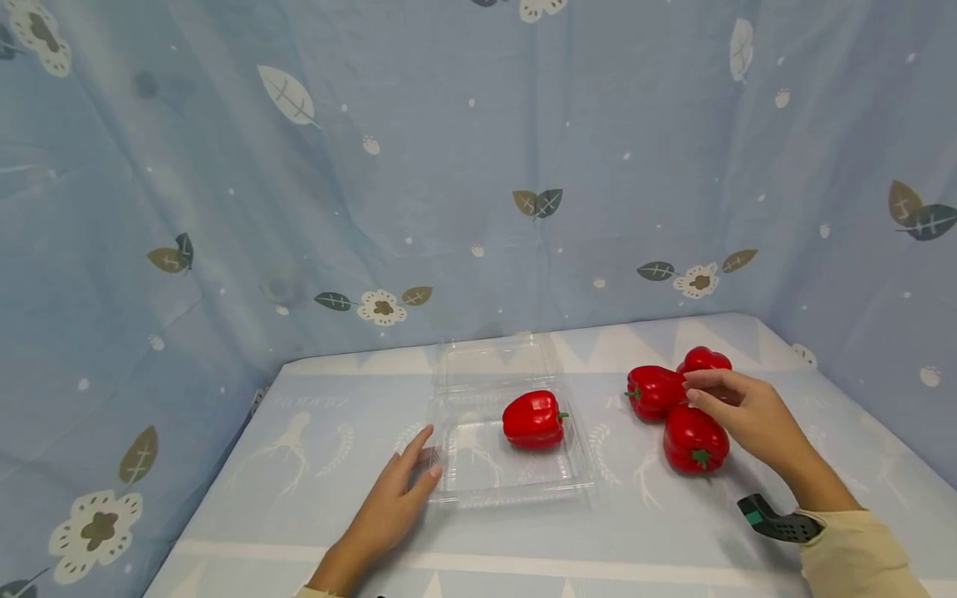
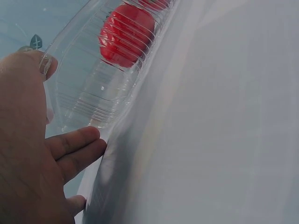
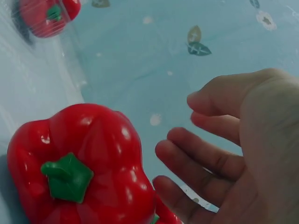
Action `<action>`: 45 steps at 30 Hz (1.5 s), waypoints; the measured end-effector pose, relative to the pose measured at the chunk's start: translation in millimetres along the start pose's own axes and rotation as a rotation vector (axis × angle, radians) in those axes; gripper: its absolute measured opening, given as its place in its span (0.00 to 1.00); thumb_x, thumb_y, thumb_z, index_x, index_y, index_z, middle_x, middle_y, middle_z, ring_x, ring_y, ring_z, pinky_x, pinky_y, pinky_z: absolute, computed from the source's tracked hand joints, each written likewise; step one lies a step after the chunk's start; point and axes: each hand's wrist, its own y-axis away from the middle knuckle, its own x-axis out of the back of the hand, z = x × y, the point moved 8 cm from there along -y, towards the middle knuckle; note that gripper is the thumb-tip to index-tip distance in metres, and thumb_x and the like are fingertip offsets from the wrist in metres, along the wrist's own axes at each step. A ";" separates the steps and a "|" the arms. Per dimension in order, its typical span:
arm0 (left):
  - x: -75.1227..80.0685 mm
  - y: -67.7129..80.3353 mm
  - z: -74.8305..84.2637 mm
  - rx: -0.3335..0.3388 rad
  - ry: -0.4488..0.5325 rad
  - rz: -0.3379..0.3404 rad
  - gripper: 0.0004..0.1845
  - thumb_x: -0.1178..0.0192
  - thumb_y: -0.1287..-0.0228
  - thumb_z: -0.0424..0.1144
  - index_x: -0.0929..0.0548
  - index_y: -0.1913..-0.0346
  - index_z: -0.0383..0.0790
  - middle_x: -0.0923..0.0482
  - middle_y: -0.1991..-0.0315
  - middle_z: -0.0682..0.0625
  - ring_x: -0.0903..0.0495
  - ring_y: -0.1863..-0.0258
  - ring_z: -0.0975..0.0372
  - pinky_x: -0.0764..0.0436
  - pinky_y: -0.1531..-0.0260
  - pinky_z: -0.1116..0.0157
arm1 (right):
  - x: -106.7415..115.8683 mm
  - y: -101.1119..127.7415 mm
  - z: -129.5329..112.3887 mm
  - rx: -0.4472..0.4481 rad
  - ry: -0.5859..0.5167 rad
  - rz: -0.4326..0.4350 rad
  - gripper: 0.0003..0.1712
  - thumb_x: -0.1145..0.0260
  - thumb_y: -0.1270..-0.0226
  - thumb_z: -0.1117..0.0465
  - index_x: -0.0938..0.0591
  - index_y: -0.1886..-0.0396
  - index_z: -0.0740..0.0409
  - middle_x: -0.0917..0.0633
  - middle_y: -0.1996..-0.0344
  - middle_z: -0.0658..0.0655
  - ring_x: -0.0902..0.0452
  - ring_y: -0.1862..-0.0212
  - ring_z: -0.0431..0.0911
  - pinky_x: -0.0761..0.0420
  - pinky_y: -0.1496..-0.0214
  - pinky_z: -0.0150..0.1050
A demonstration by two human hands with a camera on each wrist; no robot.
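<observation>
A clear plastic clamshell box (image 1: 478, 498) lies with its lid (image 1: 493, 361) folded back. Inside its right half sits a red bell pepper (image 1: 532, 420) with a green stem. My left hand (image 1: 395, 498) is at the box's left side, fingers extended, the thumb by the rim; in the left wrist view it looks in contact with the plastic. My right hand (image 1: 755, 415) hovers over three more red peppers: a front one (image 1: 695, 440), a left one (image 1: 653, 392) and a back one (image 1: 704, 359). Its fingers are loosely bent and hold nothing. In the right wrist view a large pepper (image 3: 79, 163) stands beside the fingers.
A pale patterned cloth (image 1: 299, 498) covers the table. Blue curtains (image 1: 478, 166) with leaves and flowers hang behind it and at both sides. My right wrist wears a dark band (image 1: 777, 522).
</observation>
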 end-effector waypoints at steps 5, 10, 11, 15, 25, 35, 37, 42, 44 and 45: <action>-0.9 1.0 -1.0 0.012 0.001 -0.004 0.31 0.47 0.30 0.51 0.42 0.27 0.59 0.23 0.42 0.53 0.36 0.34 0.56 0.58 0.29 0.52 | 1.0 2.0 5.8 -0.032 0.029 -0.017 0.29 0.40 0.32 0.44 0.24 0.41 0.59 0.24 0.44 0.66 0.27 0.48 0.60 0.16 0.60 0.43; 0.9 1.3 0.8 -0.029 -0.031 0.004 0.31 0.48 0.29 0.51 0.44 0.27 0.60 0.23 0.42 0.53 0.37 0.33 0.54 0.55 0.30 0.48 | 0.7 4.0 11.0 -0.053 0.053 -0.013 0.29 0.42 0.31 0.43 0.24 0.41 0.60 0.25 0.43 0.68 0.28 0.47 0.62 0.17 0.57 0.52; 1.2 1.1 1.3 -0.039 -0.035 0.006 0.31 0.48 0.29 0.51 0.44 0.27 0.61 0.23 0.42 0.53 0.36 0.33 0.54 0.55 0.30 0.47 | 0.5 4.1 12.6 -0.059 0.061 -0.015 0.29 0.42 0.31 0.43 0.24 0.41 0.60 0.25 0.43 0.69 0.29 0.46 0.63 0.18 0.57 0.54; 1.4 0.3 3.6 -0.057 -0.038 0.001 0.31 0.48 0.29 0.52 0.45 0.27 0.64 0.24 0.41 0.52 0.36 0.33 0.55 0.54 0.30 0.46 | -2.2 4.7 20.6 -0.086 0.122 -0.052 0.32 0.42 0.32 0.41 0.24 0.41 0.62 0.25 0.44 0.71 0.28 0.47 0.64 0.18 0.56 0.55; 0.8 -0.7 7.7 -0.065 -0.041 -0.013 0.31 0.49 0.29 0.50 0.44 0.26 0.57 0.24 0.42 0.48 0.35 0.34 0.51 0.54 0.31 0.45 | -14.3 5.5 32.4 -0.122 0.139 -0.183 0.35 0.43 0.33 0.39 0.26 0.40 0.63 0.27 0.44 0.74 0.26 0.50 0.65 0.17 0.62 0.52; -1.2 1.8 8.7 -0.100 -0.048 -0.014 0.31 0.50 0.28 0.49 0.44 0.26 0.50 0.23 0.42 0.47 0.34 0.34 0.53 0.55 0.31 0.44 | -20.3 5.8 36.4 -0.153 0.158 -0.234 0.39 0.44 0.33 0.37 0.27 0.40 0.66 0.28 0.43 0.76 0.28 0.48 0.68 0.17 0.61 0.54; -2.1 2.0 9.3 -0.100 -0.052 -0.016 0.31 0.50 0.28 0.50 0.45 0.26 0.54 0.23 0.42 0.48 0.34 0.35 0.54 0.55 0.31 0.45 | -21.0 7.9 36.5 -0.155 0.148 -0.243 0.39 0.44 0.33 0.37 0.27 0.39 0.66 0.29 0.42 0.76 0.28 0.48 0.68 0.17 0.61 0.54; 0.5 2.3 7.5 -0.091 -0.079 0.000 0.31 0.50 0.29 0.52 0.45 0.26 0.61 0.23 0.43 0.51 0.36 0.34 0.54 0.53 0.31 0.44 | -27.1 9.0 39.2 -0.158 0.119 -0.268 0.39 0.44 0.33 0.37 0.29 0.37 0.64 0.30 0.41 0.76 0.28 0.48 0.68 0.18 0.60 0.55; 1.6 2.4 6.4 -0.085 -0.077 0.004 0.31 0.50 0.29 0.53 0.45 0.27 0.62 0.23 0.42 0.51 0.36 0.33 0.53 0.53 0.31 0.44 | -28.9 8.9 39.4 -0.158 0.116 -0.281 0.40 0.43 0.34 0.37 0.30 0.36 0.64 0.30 0.41 0.76 0.29 0.47 0.68 0.17 0.60 0.54; 1.9 2.4 6.5 -0.084 -0.072 0.004 0.31 0.50 0.29 0.53 0.45 0.27 0.62 0.23 0.42 0.51 0.36 0.33 0.53 0.53 0.31 0.44 | -29.1 8.9 39.0 -0.160 0.117 -0.287 0.41 0.42 0.35 0.37 0.31 0.35 0.64 0.31 0.41 0.76 0.29 0.47 0.68 0.17 0.61 0.54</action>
